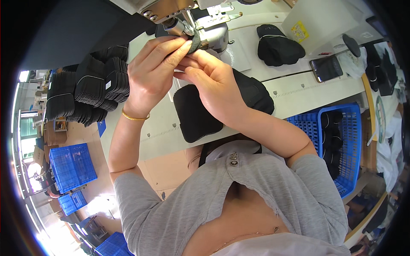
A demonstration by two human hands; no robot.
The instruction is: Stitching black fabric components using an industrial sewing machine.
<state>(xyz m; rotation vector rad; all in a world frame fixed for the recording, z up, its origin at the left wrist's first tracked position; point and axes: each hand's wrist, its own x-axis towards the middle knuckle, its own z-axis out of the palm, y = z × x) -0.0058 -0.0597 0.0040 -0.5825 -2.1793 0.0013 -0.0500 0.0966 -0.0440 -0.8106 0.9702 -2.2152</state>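
Observation:
My left hand [153, 64], with a thin gold bangle at its wrist, pinches a small dark fabric strip [195, 44] close under the head of a sewing machine [171, 10]. Against the strip's lower end, the fingers of my right hand [213, 81] are closed on it too, with the thumb bent over. Part of the strip is hidden by the fingertips. Below my hands lies a black curved fabric piece [196, 115] at the table's near edge. More black fabric [258, 94] spreads out beside my right forearm; whether the two are joined cannot be seen.
Stacks of black curved pieces [89, 81] stand at the left, tied in bundles. A black cap bundle [278, 46] and a phone [326, 69] lie on the white table [294, 91] at the right. Blue baskets [352, 145] [73, 166] stand on both sides.

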